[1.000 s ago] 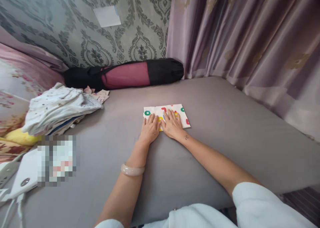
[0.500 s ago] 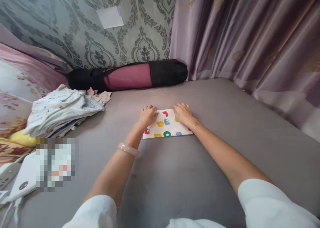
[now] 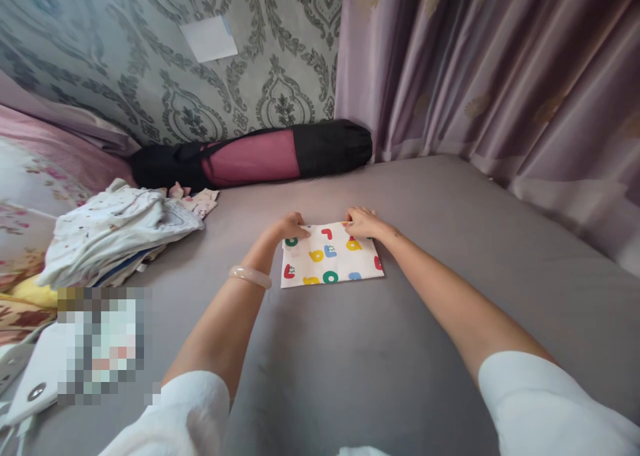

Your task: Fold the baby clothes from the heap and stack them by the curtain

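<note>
- Folded white rectangular cloth w/ multicoloured letter-like prints lies on smooth grey fabric bedsheet, ctr.
- L hand at cloth's 11 o'clock: thumb & fingers prob. clamped on far edge, tips partly hidden.
- R hand at 1 o'clock: thumb & fingers pinch same edge.
- Long black-and-maroon fabric bag lies beyond, 11 o'clock.

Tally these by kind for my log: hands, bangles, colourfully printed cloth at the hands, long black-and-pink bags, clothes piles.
Hands: 2 (left hand, right hand)
Bangle: 1
Printed cloth: 1
Long bag: 1
Clothes pile: 1
Total: 6
</note>
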Motion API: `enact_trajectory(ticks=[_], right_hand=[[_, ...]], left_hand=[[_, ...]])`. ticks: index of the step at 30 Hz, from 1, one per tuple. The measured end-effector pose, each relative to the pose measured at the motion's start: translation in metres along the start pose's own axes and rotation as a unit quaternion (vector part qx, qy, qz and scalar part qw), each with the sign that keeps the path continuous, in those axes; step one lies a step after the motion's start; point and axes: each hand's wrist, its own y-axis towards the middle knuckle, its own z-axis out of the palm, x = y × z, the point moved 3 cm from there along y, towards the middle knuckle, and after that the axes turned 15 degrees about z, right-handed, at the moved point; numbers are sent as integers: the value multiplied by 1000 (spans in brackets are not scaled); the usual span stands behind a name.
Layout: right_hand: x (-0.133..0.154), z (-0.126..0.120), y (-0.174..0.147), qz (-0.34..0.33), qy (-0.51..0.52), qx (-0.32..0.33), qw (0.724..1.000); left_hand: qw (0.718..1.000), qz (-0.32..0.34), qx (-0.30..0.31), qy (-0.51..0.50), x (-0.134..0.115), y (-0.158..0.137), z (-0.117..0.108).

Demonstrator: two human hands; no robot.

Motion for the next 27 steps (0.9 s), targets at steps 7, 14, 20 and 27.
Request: enact_trajectory(ticks=[7,14,20,27], right_hand=[[-7,-15,-11,-56,64,14,996],[-10,-63,-41,-123,99,-17,987],[-9,-106,-66,-179,98,-100,974],[-18,-73,-93,-199,7,-244,949]], left_hand=[[996,67,-31,-48,-5,-19,-16],[984,143,-48,-97,-34,-50,-59],[958,199,-206,3,-64,-73,-91],[913,226,-300,160,-68,-94,-41]])
